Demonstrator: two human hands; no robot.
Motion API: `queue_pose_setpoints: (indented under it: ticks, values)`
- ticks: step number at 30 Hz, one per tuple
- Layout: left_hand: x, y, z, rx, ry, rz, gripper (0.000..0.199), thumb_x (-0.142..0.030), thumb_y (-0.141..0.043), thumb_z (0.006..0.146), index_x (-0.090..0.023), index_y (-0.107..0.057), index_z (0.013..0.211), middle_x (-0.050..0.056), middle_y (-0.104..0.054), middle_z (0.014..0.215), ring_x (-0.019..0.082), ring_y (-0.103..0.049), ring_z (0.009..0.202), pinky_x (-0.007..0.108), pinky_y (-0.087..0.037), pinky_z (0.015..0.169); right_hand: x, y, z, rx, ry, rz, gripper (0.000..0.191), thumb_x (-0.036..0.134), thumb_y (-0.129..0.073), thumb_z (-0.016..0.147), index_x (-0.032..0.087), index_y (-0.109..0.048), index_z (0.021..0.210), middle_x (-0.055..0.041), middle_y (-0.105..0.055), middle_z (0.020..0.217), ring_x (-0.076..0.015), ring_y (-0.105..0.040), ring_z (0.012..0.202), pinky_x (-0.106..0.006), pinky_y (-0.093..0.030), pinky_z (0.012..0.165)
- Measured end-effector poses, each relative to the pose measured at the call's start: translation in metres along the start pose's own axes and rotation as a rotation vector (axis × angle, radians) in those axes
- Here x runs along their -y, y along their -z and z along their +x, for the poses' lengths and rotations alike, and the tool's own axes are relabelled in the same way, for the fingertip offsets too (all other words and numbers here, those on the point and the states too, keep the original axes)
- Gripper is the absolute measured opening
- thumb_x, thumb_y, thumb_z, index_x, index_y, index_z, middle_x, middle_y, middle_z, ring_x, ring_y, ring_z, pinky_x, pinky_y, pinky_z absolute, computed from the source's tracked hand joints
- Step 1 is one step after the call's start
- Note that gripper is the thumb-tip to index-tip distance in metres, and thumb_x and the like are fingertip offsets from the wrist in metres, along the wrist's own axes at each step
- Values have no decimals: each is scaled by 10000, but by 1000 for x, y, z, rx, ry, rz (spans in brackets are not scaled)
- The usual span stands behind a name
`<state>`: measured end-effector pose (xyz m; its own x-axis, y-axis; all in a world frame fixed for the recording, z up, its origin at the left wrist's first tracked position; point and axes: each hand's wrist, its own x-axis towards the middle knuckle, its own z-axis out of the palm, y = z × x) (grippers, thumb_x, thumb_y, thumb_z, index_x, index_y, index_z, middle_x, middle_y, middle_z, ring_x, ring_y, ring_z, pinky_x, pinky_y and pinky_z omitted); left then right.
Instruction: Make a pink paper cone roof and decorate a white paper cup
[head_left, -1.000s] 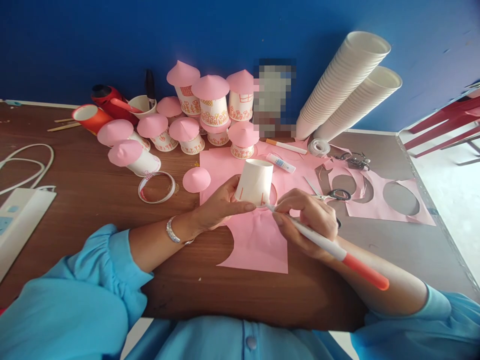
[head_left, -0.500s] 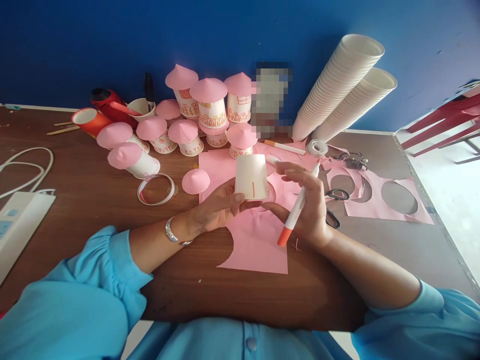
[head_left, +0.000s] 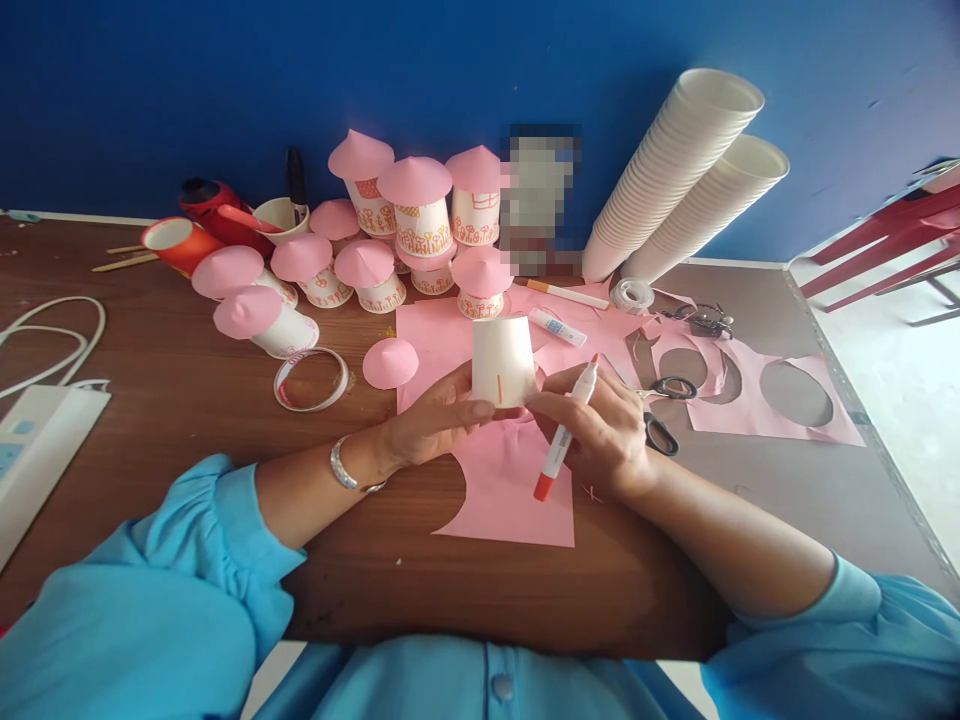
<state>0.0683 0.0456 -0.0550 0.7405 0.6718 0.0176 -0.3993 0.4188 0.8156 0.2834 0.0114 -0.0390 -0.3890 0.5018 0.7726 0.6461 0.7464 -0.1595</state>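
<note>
A white paper cup (head_left: 504, 352) is held upside down in my left hand (head_left: 442, 415), thumb on its near side by the rim. One short orange line runs up from the rim. My right hand (head_left: 607, 430) has an uncapped orange marker (head_left: 560, 445) between its fingers, tip pointing up and away from the cup. The right thumb and forefinger touch the cup's right lower edge. Under both hands lies pink paper (head_left: 517, 500) with curved cut edges. A loose pink paper cone (head_left: 391, 363) is left of the cup.
Several decorated cups with pink cone roofs (head_left: 415, 180) stand at the back. Two tall stacks of paper cups (head_left: 667, 180) lean by the blue wall. Scissors (head_left: 661, 432), a glue stick (head_left: 556, 327) and a tape roll (head_left: 632, 295) lie right; a power strip (head_left: 45, 450) is far left.
My right hand has come down and left, its raised fingers folding in to touch the cup's edge. The marker moved with it. The cup has turned slightly and dropped a little.
</note>
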Motion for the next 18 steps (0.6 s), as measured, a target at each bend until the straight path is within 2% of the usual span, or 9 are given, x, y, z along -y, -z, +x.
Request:
queue_pose_setpoints:
  ticks: [3,5,8,11,14,16,18]
  values:
    - [2,-1,-1,-19,-5,70,739,-340,-899,740,-287,-566,1398,117,-642,1417,350,-559,1373,534,-476,1113,3,0,0,34,39,-18,306,19,-617,877,249,-678,1068,-11,-683,824,-159,-600,661,-298,-469,595]
    - [3,-1,-1,-89,-1,120,801,-290,-929,695,-303,-531,1390,103,-652,1368,333,-579,1327,492,-505,1049,5,0,0,52,68,-13,319,21,-629,874,254,-684,1084,-3,-681,814,-151,-605,651,-289,-480,596]
    - [2,0,-1,-178,26,146,660,-299,-917,717,-264,-576,1281,76,-696,1204,292,-643,1168,424,-524,946,6,1,2,60,101,57,357,51,-644,895,247,-674,1191,-14,-695,838,-160,-638,674,-296,-519,621]
    - [1,2,0,-141,30,58,552,-335,-882,762,-243,-634,1246,70,-717,1132,276,-657,1119,424,-518,968,5,5,5,25,83,153,374,243,-625,998,205,-614,1370,-37,-686,825,-176,-641,664,-306,-534,597]
    - [0,3,1,-128,7,-49,443,-327,-844,800,-234,-693,1206,74,-724,1161,264,-650,1156,448,-495,1063,5,9,5,-75,-41,201,467,464,-460,1078,191,-600,1430,-26,-605,761,-159,-575,605,-289,-504,537]
    - [0,3,2,-140,6,-87,401,-317,-832,808,-224,-721,1181,78,-728,1181,252,-650,1167,441,-488,1089,6,11,2,-129,-169,236,452,475,-434,1082,206,-636,1384,-20,-581,758,-152,-559,597,-291,-503,542]
    - [-1,3,2,-137,18,-94,424,-316,-837,798,-216,-731,1196,84,-732,1199,248,-651,1172,424,-493,1086,8,11,-2,-137,-293,303,369,437,-501,1057,212,-647,1310,-27,-616,800,-167,-595,633,-315,-525,579]
